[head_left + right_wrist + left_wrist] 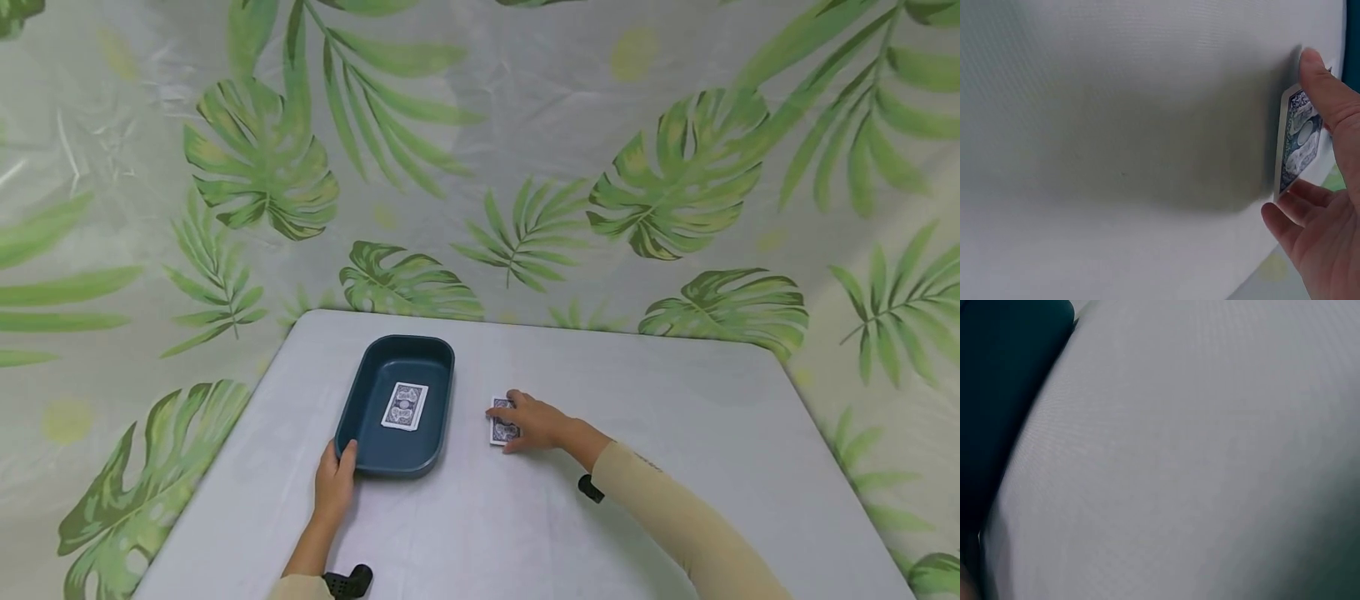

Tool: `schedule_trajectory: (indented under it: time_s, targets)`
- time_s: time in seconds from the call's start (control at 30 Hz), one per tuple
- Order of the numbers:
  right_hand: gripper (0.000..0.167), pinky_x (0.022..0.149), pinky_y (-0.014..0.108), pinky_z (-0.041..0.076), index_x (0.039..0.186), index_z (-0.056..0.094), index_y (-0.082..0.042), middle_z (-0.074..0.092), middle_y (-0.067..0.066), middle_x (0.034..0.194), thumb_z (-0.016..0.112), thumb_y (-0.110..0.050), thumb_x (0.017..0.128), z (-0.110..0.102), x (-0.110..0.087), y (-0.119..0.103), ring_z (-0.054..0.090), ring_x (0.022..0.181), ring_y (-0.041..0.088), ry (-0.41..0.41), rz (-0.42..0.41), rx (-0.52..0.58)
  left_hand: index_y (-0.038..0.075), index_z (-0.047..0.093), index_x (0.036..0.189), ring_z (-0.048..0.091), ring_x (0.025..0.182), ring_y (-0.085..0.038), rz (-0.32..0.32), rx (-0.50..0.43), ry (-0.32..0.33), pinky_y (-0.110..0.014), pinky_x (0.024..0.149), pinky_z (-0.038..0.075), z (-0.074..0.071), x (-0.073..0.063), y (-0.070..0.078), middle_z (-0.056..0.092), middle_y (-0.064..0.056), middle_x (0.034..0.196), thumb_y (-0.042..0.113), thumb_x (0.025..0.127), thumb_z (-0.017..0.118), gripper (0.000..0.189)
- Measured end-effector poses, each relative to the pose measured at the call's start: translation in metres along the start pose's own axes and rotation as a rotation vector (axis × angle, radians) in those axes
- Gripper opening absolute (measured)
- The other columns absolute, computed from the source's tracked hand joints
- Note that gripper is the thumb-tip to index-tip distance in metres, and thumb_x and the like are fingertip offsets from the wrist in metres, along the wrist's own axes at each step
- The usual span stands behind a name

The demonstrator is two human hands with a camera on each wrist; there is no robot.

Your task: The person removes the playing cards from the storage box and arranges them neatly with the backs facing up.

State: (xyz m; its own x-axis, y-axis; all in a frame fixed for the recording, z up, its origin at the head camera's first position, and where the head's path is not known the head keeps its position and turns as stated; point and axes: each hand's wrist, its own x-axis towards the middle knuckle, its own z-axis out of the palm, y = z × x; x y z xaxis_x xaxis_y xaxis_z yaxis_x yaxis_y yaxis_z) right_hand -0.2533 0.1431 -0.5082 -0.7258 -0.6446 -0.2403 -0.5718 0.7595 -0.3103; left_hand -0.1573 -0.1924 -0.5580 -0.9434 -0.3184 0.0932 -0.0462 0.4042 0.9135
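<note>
on the white table (675,400), the work looks partway along: the blue tray (375,437), gripped at its near-left corner by the left hand (335,482), contains one face-down card (405,407), while the right hand (538,421), whether grasping or merely touching i cannot tell, spans a second card (504,432) outside.

the tray (411,450) looks like smooth plastic with a satin sheen; the playing cards (405,406) look like smooth printed paper. the tabletop (637,375) appears to be matt, finely textured cloth, and the backdrop (536,125) is glossy, creased, plastic-like sheeting.
</note>
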Motion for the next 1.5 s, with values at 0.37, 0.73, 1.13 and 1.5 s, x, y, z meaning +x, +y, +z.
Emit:
schedule_trajectory:
  time_s: [0.37, 0.73, 1.13, 1.5]
  targets:
    - [0.06, 0.097, 0.044, 0.034, 0.135, 0.047, -0.024, 0.035, 0.022, 0.137, 0.068, -0.041, 0.081, 0.008, 0.0, 0.007, 0.04, 0.121, 0.034, 0.033, -0.034, -0.048, -0.011, 0.043, 0.122, 0.043, 0.113, -0.041, -0.001, -0.015, -0.006, -0.051, 0.094, 0.03, 0.0, -0.002, 0.003, 0.047, -0.03, 0.12, 0.026, 0.098, 0.039, 0.044]
    - [0.055, 0.097, 0.046, 0.034, 0.133, 0.049, -0.02, 0.035, 0.024, 0.137, 0.066, -0.036, 0.083, 0.01, -0.003, 0.01, 0.04, 0.121, 0.036, 0.073, -0.093, -0.066, -0.012, 0.042, 0.123, 0.042, 0.114, -0.042, 0.008, -0.011, -0.009, -0.052, 0.094, 0.03, 0.001, -0.002, 0.002, 0.047, -0.031, 0.121, 0.026, 0.099, 0.037, 0.045]
    - [0.054, 0.091, 0.048, 0.036, 0.134, 0.048, -0.025, 0.034, 0.019, 0.138, 0.064, -0.04, 0.085, 0.013, -0.003, 0.012, 0.042, 0.119, 0.033, 0.066, -0.069, -0.078, -0.012, 0.043, 0.121, 0.043, 0.111, -0.042, 0.019, -0.013, 0.0, -0.053, 0.093, 0.031, 0.0, -0.002, 0.004, 0.048, -0.031, 0.119, 0.025, 0.098, 0.037, 0.044]
    - [0.055, 0.095, 0.047, 0.033, 0.138, 0.044, -0.026, 0.031, 0.018, 0.141, 0.059, -0.042, 0.087, 0.016, -0.004, 0.012, 0.036, 0.124, 0.03, 0.036, -0.054, -0.089, -0.012, 0.045, 0.121, 0.044, 0.112, -0.042, 0.029, -0.01, 0.012, -0.052, 0.093, 0.031, 0.001, -0.001, 0.001, 0.049, -0.031, 0.118, 0.023, 0.098, 0.038, 0.042]
